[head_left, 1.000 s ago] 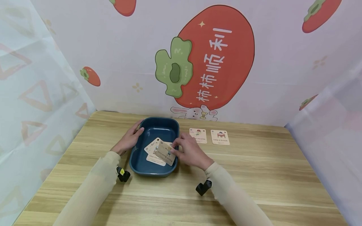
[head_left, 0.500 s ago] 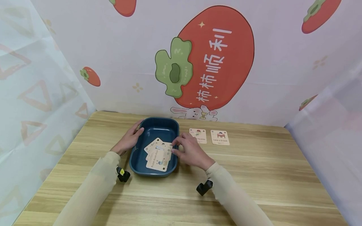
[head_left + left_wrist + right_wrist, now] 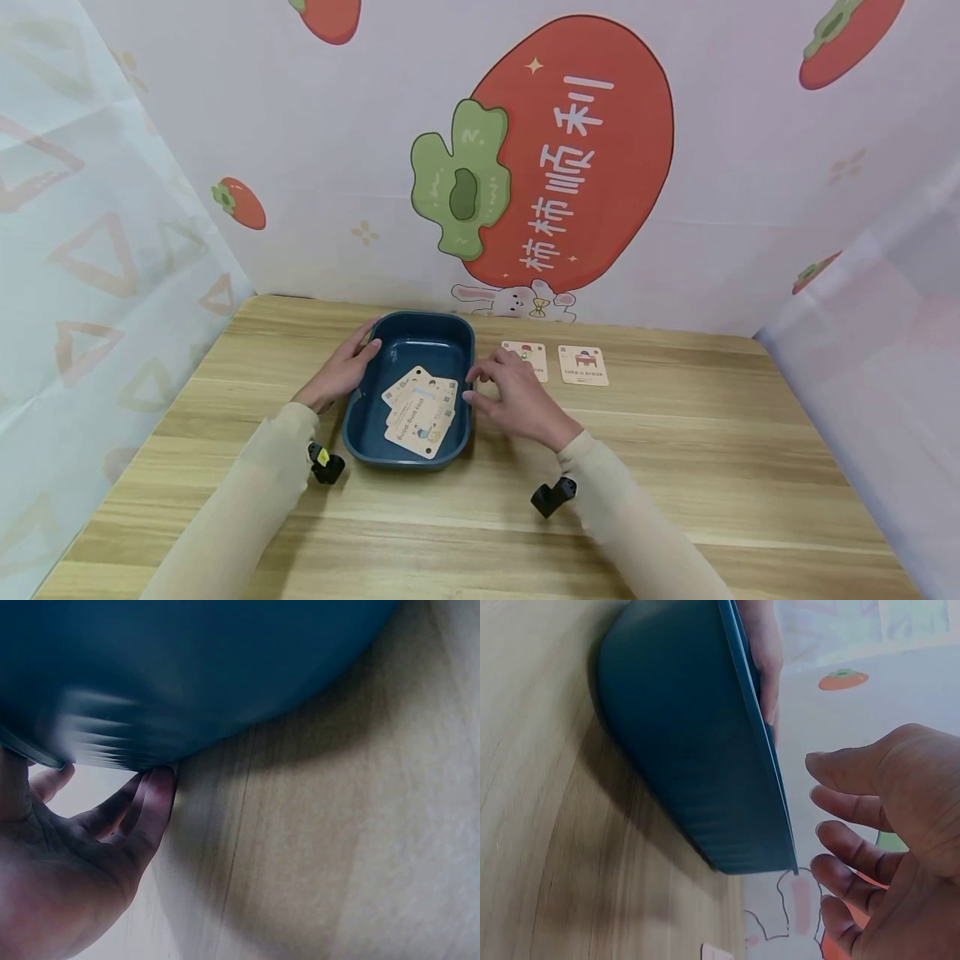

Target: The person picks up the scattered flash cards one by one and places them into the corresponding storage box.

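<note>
A dark blue rectangular box point(image 3: 414, 327) stands on the wooden table. Several picture cards lie overlapped inside it, the topmost a "play ping-pong" card point(image 3: 422, 427). My left hand point(image 3: 341, 371) grips the box's left side, thumb over the rim and fingers against the outer wall, as the left wrist view shows the hand point(image 3: 82, 855) low beside the wall. Just off the right rim hovers my right hand point(image 3: 517, 400), its fingers apart, loosely bent and holding nothing. The right wrist view confirms the gap between the hand point(image 3: 900, 847) and the box point(image 3: 690, 735).
To the right of the box a "take a break" card point(image 3: 583, 367) lies flat on the table point(image 3: 675, 467). Nearer the right hand, another card point(image 3: 536, 358) is partly hidden by it. A printed backdrop point(image 3: 300, 125) rises behind the table's far edge.
The right hand has let go of a card, which dropped onto the others in the box and lies flat. It has then drawn back right, past the rim. The left hand stays put.
</note>
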`<state>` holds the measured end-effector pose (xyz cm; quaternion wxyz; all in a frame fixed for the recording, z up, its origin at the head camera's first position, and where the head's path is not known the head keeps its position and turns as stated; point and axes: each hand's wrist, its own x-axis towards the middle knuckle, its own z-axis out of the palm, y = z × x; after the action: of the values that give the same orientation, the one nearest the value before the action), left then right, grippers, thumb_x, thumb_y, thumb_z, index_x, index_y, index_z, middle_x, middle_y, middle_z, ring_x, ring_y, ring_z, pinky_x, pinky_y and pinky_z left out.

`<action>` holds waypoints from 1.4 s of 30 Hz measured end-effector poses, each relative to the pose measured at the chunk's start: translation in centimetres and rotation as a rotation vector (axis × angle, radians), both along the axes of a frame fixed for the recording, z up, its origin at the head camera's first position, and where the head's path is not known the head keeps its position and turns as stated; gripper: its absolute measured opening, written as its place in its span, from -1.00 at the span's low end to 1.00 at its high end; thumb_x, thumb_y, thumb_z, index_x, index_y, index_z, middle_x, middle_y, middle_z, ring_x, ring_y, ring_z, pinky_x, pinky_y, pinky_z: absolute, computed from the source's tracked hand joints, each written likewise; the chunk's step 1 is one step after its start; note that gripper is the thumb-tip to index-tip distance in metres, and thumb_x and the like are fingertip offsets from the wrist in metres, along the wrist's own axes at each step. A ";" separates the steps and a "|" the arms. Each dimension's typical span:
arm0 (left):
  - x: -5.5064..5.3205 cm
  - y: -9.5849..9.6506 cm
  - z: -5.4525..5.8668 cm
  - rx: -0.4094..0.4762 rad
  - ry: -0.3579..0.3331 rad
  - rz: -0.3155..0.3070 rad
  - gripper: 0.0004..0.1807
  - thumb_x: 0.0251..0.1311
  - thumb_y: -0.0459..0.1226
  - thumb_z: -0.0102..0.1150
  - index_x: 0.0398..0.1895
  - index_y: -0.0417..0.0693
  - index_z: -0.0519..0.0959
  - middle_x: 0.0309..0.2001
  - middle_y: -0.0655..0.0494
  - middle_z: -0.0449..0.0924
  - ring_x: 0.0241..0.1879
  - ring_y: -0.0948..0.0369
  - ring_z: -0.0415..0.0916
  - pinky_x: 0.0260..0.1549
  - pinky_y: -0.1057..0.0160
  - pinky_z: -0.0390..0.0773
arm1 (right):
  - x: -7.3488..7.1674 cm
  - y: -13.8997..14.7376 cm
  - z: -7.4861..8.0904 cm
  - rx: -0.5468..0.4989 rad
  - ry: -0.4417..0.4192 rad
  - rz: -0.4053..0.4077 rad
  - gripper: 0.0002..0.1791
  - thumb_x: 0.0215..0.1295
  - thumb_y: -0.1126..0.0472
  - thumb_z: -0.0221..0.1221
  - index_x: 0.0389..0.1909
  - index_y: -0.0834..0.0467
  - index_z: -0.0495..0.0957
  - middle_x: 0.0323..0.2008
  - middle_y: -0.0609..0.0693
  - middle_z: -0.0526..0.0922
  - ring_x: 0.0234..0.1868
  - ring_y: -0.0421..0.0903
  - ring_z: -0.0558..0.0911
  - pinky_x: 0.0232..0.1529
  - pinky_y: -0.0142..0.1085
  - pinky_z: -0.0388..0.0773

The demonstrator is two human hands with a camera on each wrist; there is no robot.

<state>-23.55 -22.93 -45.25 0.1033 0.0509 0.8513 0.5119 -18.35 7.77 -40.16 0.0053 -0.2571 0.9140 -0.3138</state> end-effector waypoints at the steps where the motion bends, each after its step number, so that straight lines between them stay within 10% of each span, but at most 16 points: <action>1: 0.0 0.0 0.0 -0.001 -0.001 0.001 -0.33 0.64 0.01 -0.29 0.67 0.09 -0.13 0.59 -0.24 -0.05 0.51 -0.30 -0.03 0.38 -0.36 0.06 | 0.0 0.2 0.0 -0.001 0.005 -0.002 -0.78 0.32 0.11 0.38 -0.11 0.11 0.69 -0.16 -0.01 0.54 -0.06 -0.08 0.45 0.02 -0.08 0.38; 42: -0.2 0.1 0.0 -0.010 -0.019 0.012 -0.32 0.64 0.00 -0.28 0.67 0.08 -0.14 0.56 -0.28 0.03 0.48 -0.27 0.07 0.37 -0.33 0.13 | -1.1 9.4 -2.1 0.071 0.081 -0.151 -0.88 0.26 0.22 0.41 -0.27 0.15 0.67 -0.33 -0.04 0.54 -0.29 -0.08 0.50 -0.24 -0.18 0.49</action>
<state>-23.72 -22.85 -45.30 0.1085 0.0402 0.8531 0.5087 -19.45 17.16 -42.23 -0.0460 -0.1998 0.9408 -0.2699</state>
